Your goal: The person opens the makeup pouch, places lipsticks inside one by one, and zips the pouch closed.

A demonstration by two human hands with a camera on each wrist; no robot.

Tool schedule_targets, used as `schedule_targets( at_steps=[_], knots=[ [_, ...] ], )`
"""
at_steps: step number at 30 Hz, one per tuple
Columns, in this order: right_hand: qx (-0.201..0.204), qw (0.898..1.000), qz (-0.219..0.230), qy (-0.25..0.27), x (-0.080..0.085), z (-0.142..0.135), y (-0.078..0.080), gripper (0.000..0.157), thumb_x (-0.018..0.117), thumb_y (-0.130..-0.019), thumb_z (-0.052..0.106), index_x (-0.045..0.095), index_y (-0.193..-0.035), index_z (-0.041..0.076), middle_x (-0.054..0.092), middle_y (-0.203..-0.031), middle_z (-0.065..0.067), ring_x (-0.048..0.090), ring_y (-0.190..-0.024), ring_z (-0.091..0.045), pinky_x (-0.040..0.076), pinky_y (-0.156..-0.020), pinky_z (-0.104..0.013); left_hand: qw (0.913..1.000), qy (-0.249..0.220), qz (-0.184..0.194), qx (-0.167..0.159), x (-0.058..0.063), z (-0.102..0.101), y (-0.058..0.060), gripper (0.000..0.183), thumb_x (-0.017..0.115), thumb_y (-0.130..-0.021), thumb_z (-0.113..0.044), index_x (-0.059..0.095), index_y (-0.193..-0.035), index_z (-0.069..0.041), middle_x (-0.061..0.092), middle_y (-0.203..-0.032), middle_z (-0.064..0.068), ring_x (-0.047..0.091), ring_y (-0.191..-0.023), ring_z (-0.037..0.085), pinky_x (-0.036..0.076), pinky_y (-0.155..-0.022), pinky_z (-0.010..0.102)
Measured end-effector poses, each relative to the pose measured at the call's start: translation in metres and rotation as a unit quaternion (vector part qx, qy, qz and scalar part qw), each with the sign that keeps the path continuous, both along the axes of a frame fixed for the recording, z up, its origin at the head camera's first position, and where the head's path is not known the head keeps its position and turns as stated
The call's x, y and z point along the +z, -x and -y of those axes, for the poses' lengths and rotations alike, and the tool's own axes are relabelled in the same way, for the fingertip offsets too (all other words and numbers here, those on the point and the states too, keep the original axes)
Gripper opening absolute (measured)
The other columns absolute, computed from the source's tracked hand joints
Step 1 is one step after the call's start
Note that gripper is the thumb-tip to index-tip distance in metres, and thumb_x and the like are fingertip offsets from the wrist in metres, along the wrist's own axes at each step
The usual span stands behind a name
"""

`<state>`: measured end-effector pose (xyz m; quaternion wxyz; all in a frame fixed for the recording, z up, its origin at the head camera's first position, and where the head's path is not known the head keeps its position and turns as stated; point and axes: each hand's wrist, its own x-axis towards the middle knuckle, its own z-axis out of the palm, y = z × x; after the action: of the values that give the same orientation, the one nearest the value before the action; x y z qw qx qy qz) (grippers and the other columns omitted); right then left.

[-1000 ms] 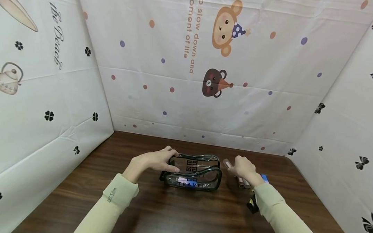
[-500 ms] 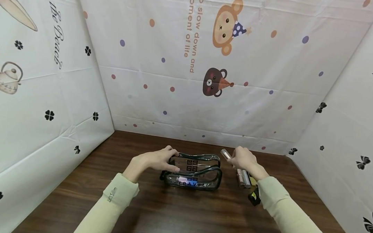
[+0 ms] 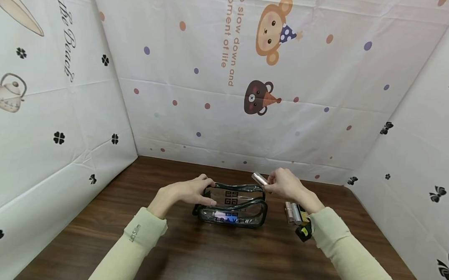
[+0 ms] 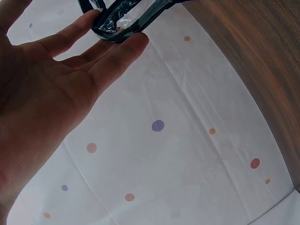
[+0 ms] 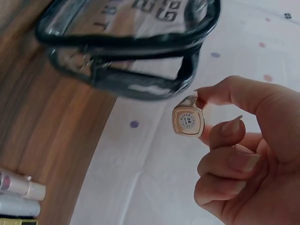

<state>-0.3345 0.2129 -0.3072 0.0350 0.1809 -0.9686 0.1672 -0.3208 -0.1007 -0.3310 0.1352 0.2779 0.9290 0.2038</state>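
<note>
A clear cosmetic pouch (image 3: 239, 221) with black trim and TRAVEL lettering lies with its top open; a blue and lilac item (image 3: 226, 217) shows through its front. My left hand (image 3: 190, 191) holds the pouch's left end, thumb at the near rim and fingers at the far rim. In the left wrist view the fingertips touch the dark trim. My right hand (image 3: 287, 185) pinches a shiny pinkish lipstick tube (image 3: 259, 178) between thumb and fingers, above the pouch's right back corner. The right wrist view shows the tube's gold-rimmed end (image 5: 188, 121) with a round label.
Right of the pouch, a pinkish tube (image 3: 289, 212) and a silver tube (image 3: 296, 214) lie side by side. A black and yellow item (image 3: 303, 216) and a small black object (image 3: 303, 232) sit beside them. Printed white sheets (image 3: 196, 93) enclose the brown wooden table (image 3: 212, 256).
My right hand has lifted the lipstick tube away from the other tubes and carried it left and back towards the pouch. My left hand stays on the pouch.
</note>
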Motion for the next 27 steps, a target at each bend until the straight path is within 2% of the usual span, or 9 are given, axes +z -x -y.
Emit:
schedule_targets(
  at_steps=[9,15,21,27],
  knots=[
    [0.093,0.996,-0.006,0.008,0.006,0.018,-0.004,0.008,0.071,-0.086,0.019,0.069,-0.083,0.011,0.057,-0.063,0.002,0.043,-0.053,-0.01,0.038,-0.053,-0.025,1.0,-0.001,0.0,-0.003,0.0,0.001,-0.001,0.062,0.063,-0.092,-0.042,0.043,-0.141,-0.01,0.042,-0.134,0.016,0.051,-0.111,0.023,0.045,-0.095,0.046],
    [0.14,0.99,0.016,0.0,0.007,0.027,-0.006,0.004,0.071,-0.087,0.017,0.07,-0.088,0.013,0.054,-0.06,0.001,0.041,-0.051,-0.008,0.037,-0.052,-0.023,1.0,-0.003,0.002,-0.002,0.001,0.001,-0.001,0.062,0.063,-0.092,-0.042,0.043,-0.141,-0.009,0.042,-0.134,0.016,0.051,-0.112,0.023,0.044,-0.095,0.047],
    [0.16,0.987,0.024,-0.015,0.005,0.034,-0.006,0.005,0.072,-0.086,0.017,0.07,-0.086,0.012,0.053,-0.06,0.003,0.04,-0.051,-0.006,0.034,-0.05,-0.021,1.0,-0.001,-0.001,0.002,0.001,0.001,-0.002,0.062,0.063,-0.092,-0.043,0.043,-0.141,-0.01,0.042,-0.133,0.014,0.052,-0.112,0.023,0.045,-0.095,0.046],
    [0.146,0.988,0.028,-0.05,0.002,0.033,-0.005,0.007,0.071,-0.088,0.02,0.07,-0.087,0.013,0.051,-0.058,0.003,0.04,-0.049,-0.007,0.032,-0.048,-0.022,1.0,-0.003,0.002,-0.003,0.002,0.002,-0.003,0.063,0.063,-0.092,-0.042,0.042,-0.142,-0.009,0.041,-0.134,0.016,0.052,-0.113,0.024,0.045,-0.095,0.047]
  ],
)
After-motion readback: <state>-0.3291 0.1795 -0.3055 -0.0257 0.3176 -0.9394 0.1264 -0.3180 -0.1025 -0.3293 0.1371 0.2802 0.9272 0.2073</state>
